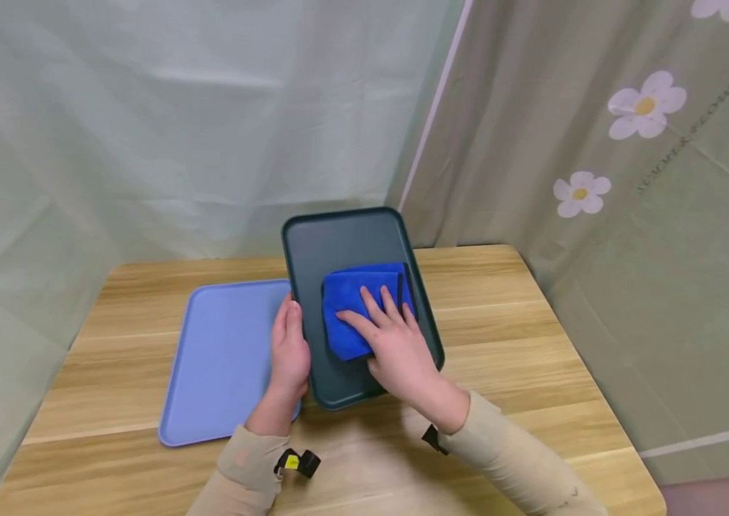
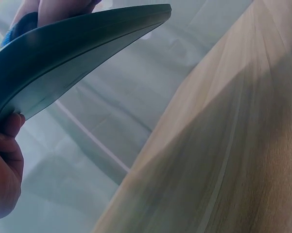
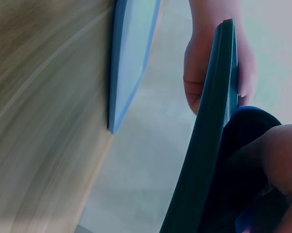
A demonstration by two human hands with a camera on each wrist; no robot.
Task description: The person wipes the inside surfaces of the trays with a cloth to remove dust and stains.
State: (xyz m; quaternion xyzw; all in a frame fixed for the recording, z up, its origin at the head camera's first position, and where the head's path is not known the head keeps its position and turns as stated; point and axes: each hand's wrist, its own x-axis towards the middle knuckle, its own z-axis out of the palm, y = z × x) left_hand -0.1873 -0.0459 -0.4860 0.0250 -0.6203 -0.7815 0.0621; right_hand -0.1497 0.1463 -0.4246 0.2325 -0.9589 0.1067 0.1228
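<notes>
Wiping goes best if you keep your right hand (image 1: 396,344) flat on the blue cloth (image 1: 364,304), fingers straight, and push slowly. Your left hand (image 1: 289,351) grips the dark tray (image 1: 338,236) at its nine o'clock edge. It is lifted, long side toward twelve o'clock.

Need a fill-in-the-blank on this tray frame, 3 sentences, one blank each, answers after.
1. The right hand presses a folded cloth whose colour is ____.
2. The left hand grips the dark green tray by its ____ edge.
3. The lilac tray lies flat on the wooden ____.

Answers: blue; left; table
</notes>
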